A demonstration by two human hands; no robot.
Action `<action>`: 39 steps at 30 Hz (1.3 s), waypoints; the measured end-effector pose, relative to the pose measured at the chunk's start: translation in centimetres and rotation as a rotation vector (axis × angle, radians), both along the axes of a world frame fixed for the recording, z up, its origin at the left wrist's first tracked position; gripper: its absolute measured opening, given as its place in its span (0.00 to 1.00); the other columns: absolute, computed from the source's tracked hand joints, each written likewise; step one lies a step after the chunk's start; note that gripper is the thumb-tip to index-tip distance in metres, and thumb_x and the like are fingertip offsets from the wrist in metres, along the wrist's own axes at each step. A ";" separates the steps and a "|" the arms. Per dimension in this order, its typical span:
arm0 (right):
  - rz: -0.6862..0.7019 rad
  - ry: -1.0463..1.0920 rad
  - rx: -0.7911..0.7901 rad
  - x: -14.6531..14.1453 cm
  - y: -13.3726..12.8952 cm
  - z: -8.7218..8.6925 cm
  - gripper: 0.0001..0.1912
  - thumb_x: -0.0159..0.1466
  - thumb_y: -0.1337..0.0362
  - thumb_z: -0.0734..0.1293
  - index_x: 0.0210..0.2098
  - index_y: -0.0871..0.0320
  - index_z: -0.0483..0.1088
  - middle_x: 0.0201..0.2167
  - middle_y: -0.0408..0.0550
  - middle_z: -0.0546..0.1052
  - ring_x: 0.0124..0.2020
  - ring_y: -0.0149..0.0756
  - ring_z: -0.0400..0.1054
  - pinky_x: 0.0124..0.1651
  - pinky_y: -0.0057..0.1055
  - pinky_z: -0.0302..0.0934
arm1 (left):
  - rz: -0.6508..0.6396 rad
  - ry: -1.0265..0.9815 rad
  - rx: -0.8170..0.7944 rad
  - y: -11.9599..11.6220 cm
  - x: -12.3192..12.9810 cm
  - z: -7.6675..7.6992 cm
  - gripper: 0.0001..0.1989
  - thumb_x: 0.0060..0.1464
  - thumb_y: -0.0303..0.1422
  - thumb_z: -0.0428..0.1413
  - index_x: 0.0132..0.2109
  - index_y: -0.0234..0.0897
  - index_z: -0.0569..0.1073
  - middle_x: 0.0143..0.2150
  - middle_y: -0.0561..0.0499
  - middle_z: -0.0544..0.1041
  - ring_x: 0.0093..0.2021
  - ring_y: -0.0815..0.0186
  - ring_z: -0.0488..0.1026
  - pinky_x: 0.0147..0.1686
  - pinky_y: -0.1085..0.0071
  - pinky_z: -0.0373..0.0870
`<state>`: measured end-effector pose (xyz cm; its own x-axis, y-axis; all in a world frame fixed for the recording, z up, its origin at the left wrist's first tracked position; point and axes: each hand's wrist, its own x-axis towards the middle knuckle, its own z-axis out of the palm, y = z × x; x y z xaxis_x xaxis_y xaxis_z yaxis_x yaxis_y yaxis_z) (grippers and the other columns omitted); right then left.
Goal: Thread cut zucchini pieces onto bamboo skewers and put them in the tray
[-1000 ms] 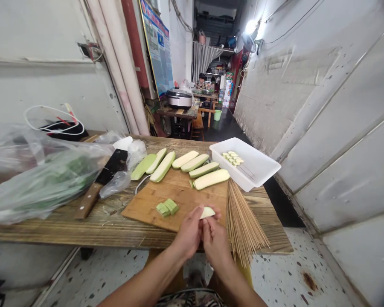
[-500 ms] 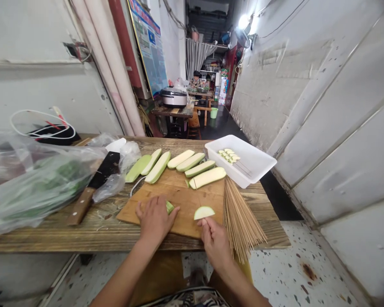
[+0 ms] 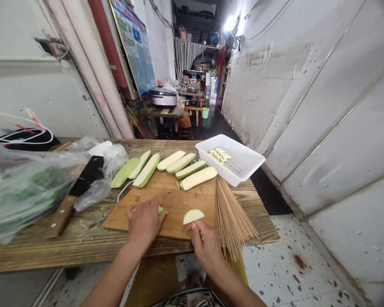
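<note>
On the wooden cutting board, my left hand is curled over a cut zucchini piece; most of that piece is hidden under the fingers. My right hand is closed in a pinch just below a half-round zucchini slice, on a thin skewer that barely shows. The slice is held just above the board, pale face up. Along the board's far side lie several halved zucchinis, mostly cut side up. A fanned bundle of bamboo skewers lies right of my right hand.
A white plastic tray at the back right holds skewered slices. On the left lie a cleaver and a clear bag of greens. Farther back, a pale cooker stands on another table, and a person sits behind.
The view has turned slightly to the right, so everything sits farther left. Both hands keep about the same places and grips over the board.
</note>
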<state>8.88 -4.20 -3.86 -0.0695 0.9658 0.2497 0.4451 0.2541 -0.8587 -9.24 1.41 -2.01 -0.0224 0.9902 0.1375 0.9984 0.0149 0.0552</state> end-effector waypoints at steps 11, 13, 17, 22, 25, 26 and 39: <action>0.002 0.004 0.013 0.1 -0.2 -0.1 0.16 0.67 0.64 0.53 0.29 0.59 0.68 0.16 0.38 0.62 0.16 0.28 0.55 0.21 0.23 0.47 | -0.195 -0.644 0.046 1.5 -0.5 -0.4 0.30 0.49 0.35 0.55 0.60 0.39 0.61 0.52 0.41 0.73 0.55 0.55 0.67 0.58 0.51 0.49; 0.042 0.034 -0.008 0.1 -0.6 0.3 0.16 0.67 0.63 0.53 0.30 0.59 0.68 0.16 0.38 0.61 0.16 0.28 0.54 0.21 0.23 0.47 | -0.163 -1.102 -0.019 1.6 -0.5 0.3 0.33 0.48 0.38 0.57 0.61 0.39 0.59 0.55 0.42 0.71 0.56 0.57 0.66 0.57 0.56 0.56; 0.215 0.143 -0.104 -0.3 -1.6 1.1 0.16 0.68 0.62 0.54 0.30 0.59 0.68 0.15 0.36 0.59 0.16 0.26 0.53 0.22 0.22 0.48 | -0.098 -1.846 -0.139 1.6 -0.5 2.5 0.31 0.50 0.37 0.58 0.60 0.35 0.59 0.51 0.41 0.74 0.52 0.58 0.70 0.54 0.58 0.63; 0.280 0.194 -0.134 -1.2 -1.9 1.6 0.15 0.67 0.62 0.55 0.29 0.59 0.68 0.15 0.36 0.57 0.16 0.26 0.51 0.20 0.21 0.46 | 0.010 -2.178 -0.100 2.6 -1.0 3.6 0.18 0.56 0.27 0.49 0.54 0.28 0.65 0.47 0.37 0.75 0.51 0.58 0.71 0.52 0.61 0.68; 0.269 0.185 -0.128 -1.4 -1.7 1.6 0.16 0.67 0.62 0.55 0.28 0.59 0.68 0.15 0.36 0.57 0.16 0.26 0.50 0.20 0.22 0.46 | 0.096 -2.215 -0.130 3.1 -1.0 3.4 0.21 0.52 0.17 0.45 0.54 0.26 0.66 0.45 0.38 0.76 0.48 0.62 0.73 0.47 0.68 0.72; 0.263 0.179 -0.128 -1.5 -1.6 1.5 0.16 0.67 0.62 0.55 0.28 0.59 0.67 0.15 0.36 0.57 0.16 0.26 0.49 0.20 0.22 0.46 | 0.117 -2.215 -0.151 3.2 -1.0 3.3 0.23 0.51 0.15 0.45 0.54 0.26 0.66 0.44 0.38 0.76 0.46 0.63 0.74 0.44 0.70 0.73; 0.267 0.146 -0.126 -1.2 -1.9 1.8 0.16 0.67 0.61 0.54 0.28 0.59 0.67 0.16 0.37 0.57 0.16 0.26 0.50 0.19 0.22 0.44 | 0.137 -2.086 -0.274 3.0 -1.3 3.2 0.09 0.53 0.24 0.52 0.42 0.28 0.73 0.22 0.53 0.70 0.17 0.79 0.62 0.09 0.86 0.51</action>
<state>7.66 -6.08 -2.08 -0.2966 0.9422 0.1555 0.2469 0.2329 -0.9406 -10.55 4.42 1.23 0.0291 0.9550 -0.2951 -0.5311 0.2649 0.8049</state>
